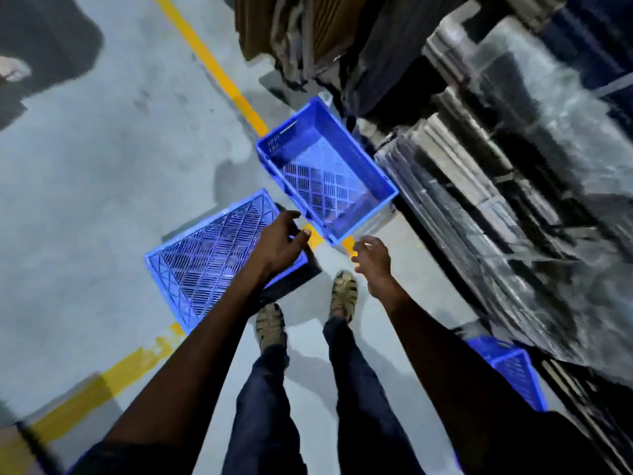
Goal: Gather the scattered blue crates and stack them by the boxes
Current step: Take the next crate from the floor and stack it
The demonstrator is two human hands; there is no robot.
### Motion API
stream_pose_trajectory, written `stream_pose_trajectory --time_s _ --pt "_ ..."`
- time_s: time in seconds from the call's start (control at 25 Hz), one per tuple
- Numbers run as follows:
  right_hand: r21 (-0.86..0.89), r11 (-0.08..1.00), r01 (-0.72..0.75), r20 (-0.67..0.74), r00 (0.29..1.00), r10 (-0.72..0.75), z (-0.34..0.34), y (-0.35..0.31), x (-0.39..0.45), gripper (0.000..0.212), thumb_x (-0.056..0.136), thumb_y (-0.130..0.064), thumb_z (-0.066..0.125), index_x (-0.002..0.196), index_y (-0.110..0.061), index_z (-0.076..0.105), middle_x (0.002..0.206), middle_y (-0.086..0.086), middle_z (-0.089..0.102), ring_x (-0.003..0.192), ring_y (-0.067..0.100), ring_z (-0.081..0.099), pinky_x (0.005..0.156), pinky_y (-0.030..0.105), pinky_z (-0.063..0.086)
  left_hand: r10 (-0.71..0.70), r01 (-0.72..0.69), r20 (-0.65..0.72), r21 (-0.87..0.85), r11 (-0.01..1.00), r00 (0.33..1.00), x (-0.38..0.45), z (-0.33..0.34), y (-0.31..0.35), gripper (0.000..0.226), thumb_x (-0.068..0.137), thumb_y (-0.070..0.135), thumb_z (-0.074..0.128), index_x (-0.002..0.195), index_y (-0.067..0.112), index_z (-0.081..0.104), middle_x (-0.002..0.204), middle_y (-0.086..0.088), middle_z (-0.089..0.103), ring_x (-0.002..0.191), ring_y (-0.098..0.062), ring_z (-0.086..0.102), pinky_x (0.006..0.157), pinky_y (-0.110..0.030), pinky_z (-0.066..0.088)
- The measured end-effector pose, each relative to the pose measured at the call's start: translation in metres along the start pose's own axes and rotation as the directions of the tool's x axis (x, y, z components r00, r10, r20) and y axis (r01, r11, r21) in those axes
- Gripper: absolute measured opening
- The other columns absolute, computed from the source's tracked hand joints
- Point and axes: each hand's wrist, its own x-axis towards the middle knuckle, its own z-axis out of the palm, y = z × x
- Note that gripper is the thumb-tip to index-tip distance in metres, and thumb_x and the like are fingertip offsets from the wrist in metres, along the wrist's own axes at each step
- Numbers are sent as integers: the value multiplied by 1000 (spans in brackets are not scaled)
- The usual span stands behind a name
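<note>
An upright blue crate [329,173] stands open-topped on the floor beside the wrapped stacks at right. An overturned blue crate [209,258] lies bottom-up to its left, nearer me. My left hand [279,240] hovers over the overturned crate's far corner, fingers curled and apart, holding nothing. My right hand [371,257] is just below the upright crate's near corner, fingers spread, empty. A third blue crate [510,368] shows partly at the lower right, behind my right arm.
Plastic-wrapped stacks of flat boxes [513,186] line the right side. Brown cardboard [291,32] stands at the top. A yellow floor line [212,66] runs under the crates. My two feet [308,313] stand on grey concrete.
</note>
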Motion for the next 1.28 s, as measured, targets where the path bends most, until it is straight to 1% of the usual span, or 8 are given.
stream_pose_trajectory --time_s 0.12,0.24,0.4,0.64,0.76,0.96,1.16,1.28 --pt "-139 988 -62 17 998 65 21 25 92 28 83 -31 61 110 -21 63 114 11 69 100 32 67 88 51 55 -128 128 -1 15 992 992 94 46 -45 46 96 31 60 137 10 51 118 -17 68 107 -31 65 91 -42 52" --pt "-128 986 -109 -79 992 100 46 53 192 42 90 -26 62 127 -8 55 128 13 62 113 30 61 98 39 48 -226 226 2 40 973 974 188 106 -104 45 95 28 61 134 7 53 119 -18 68 110 -31 64 91 -32 46" --pt "134 954 -270 -290 909 298 74 99 311 55 92 -31 61 132 2 42 136 22 52 123 35 53 95 34 40 -274 271 29 82 959 961 279 189 -170 49 95 27 61 138 7 48 119 -21 67 114 -35 62 96 -36 47" --pt "79 983 -166 -267 946 182 90 140 380 54 84 -31 66 131 -16 45 113 21 63 104 36 64 91 42 52 -300 300 -28 154 941 954 325 234 -217 46 94 35 60 130 9 48 115 -20 67 109 -38 63 93 -45 51" --pt "196 947 -253 -141 949 283 94 163 424 58 65 -25 65 119 -16 47 114 15 62 96 35 67 81 53 59 -250 270 -110 240 932 962 320 231 -208 37 92 34 58 122 14 55 112 -17 69 107 -38 64 91 -46 52" --pt "242 953 -184 -244 939 244 111 120 348 53 49 -34 77 94 -9 65 84 4 72 73 23 70 68 39 61 -39 191 -392 356 915 919 288 212 -173 25 90 23 56 111 9 61 97 -29 69 93 -48 64 76 -49 50" --pt "122 981 -154 -350 918 187 118 43 262 53 50 -45 67 94 -15 60 94 9 71 91 35 66 77 45 59 286 -102 -447 390 915 848 272 177 -134 19 88 20 56 102 13 68 82 -23 71 75 -46 65 66 -46 52" --pt "18 993 -114 -358 927 113 94 14 214 54 66 -41 70 112 -15 60 116 13 66 108 34 61 88 37 53 326 -147 -483 371 917 812 256 140 -115 25 87 24 54 106 16 69 82 -22 71 75 -45 65 68 -46 54"
